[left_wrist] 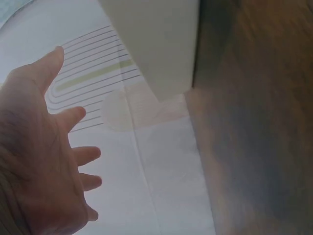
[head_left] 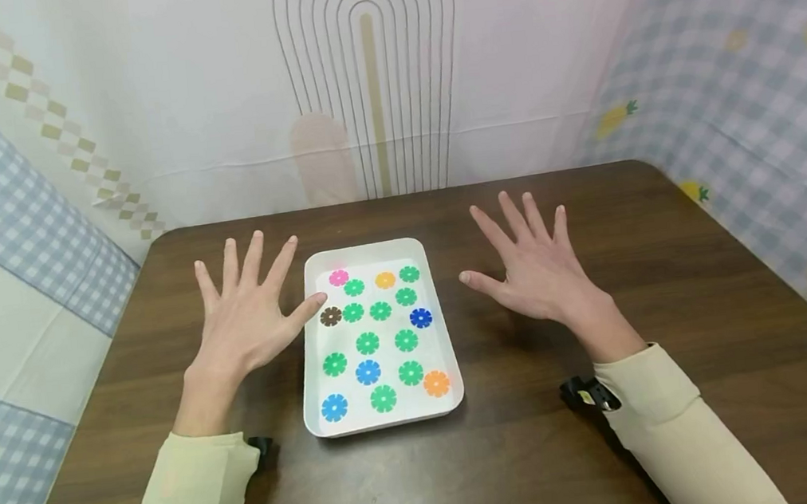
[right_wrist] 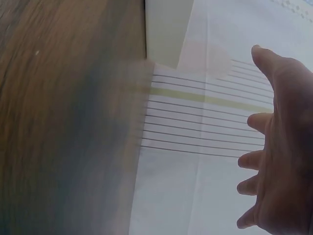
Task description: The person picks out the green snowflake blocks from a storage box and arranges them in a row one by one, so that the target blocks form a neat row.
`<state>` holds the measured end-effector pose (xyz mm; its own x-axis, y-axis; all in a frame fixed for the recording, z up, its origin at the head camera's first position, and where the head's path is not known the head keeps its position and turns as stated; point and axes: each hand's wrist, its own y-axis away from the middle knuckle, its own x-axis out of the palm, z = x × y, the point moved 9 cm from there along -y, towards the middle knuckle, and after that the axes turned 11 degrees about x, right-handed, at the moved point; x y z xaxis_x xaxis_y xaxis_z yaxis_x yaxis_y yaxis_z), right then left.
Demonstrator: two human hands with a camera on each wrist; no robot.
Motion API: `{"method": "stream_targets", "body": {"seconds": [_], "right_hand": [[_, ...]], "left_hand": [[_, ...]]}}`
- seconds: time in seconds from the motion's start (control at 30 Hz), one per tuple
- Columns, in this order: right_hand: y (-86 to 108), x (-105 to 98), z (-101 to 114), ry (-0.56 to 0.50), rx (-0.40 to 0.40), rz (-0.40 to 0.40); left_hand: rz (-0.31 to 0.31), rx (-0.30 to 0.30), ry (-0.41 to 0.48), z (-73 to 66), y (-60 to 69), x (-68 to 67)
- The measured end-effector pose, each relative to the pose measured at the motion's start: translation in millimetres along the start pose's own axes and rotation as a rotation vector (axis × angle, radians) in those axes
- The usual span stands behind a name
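Observation:
A white rectangular tray holds several flat, notched discs, most of them green, such as a green disc. Among the others are a pink disc, a brown disc, a dark blue disc and an orange disc. Left of the tray, my left hand is spread with straight fingers, its thumb tip over the tray's left edge; it holds nothing. My right hand, fingers also spread, is to the right of the tray, apart from it. Both wrist views show the left hand and right hand without anything gripped.
The brown wooden table extends around the tray. Behind it hangs a white cloth with arch lines, and checked cloths hang at both sides. Pale sleeves and dark wrist straps are on both forearms.

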<state>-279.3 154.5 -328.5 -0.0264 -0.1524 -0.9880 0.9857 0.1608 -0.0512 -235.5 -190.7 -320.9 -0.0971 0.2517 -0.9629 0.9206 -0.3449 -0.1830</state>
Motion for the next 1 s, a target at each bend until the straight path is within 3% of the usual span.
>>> {"method": "stream_targets", "body": {"seconds": [0.1,0.23,0.33,0.43,0.5,0.63,0.77,1.0], "right_hand": [[0.9,-2,2,-0.002,-0.007,0.008],[3.5,-5,7,-0.046,-0.042,0.017],[8.3,-5,19,-0.148,-0.107,0.037],[15.9,-6,39,-0.325,-0.201,0.074],[21.9,-5,56,-0.453,-0.266,0.118],[33.2,8,90,-0.621,-0.370,0.233],[42.6,28,117,-0.667,-0.425,0.364],[52.9,49,139,-0.662,-0.428,0.520]], "left_hand": [[0.022,-0.009,0.031,-0.6,1.7,-0.9],[0.107,-0.030,0.135,-2.1,4.2,1.3],[0.172,-0.072,0.203,1.0,10.4,6.6],[0.195,-0.093,0.281,5.7,17.3,13.3],[0.205,-0.075,0.387,6.7,20.3,20.1],[0.276,-0.041,0.692,7.6,24.0,39.3],[0.353,-0.064,0.901,12.0,29.5,56.8],[0.386,-0.059,1.040,16.8,31.8,71.2]]}}
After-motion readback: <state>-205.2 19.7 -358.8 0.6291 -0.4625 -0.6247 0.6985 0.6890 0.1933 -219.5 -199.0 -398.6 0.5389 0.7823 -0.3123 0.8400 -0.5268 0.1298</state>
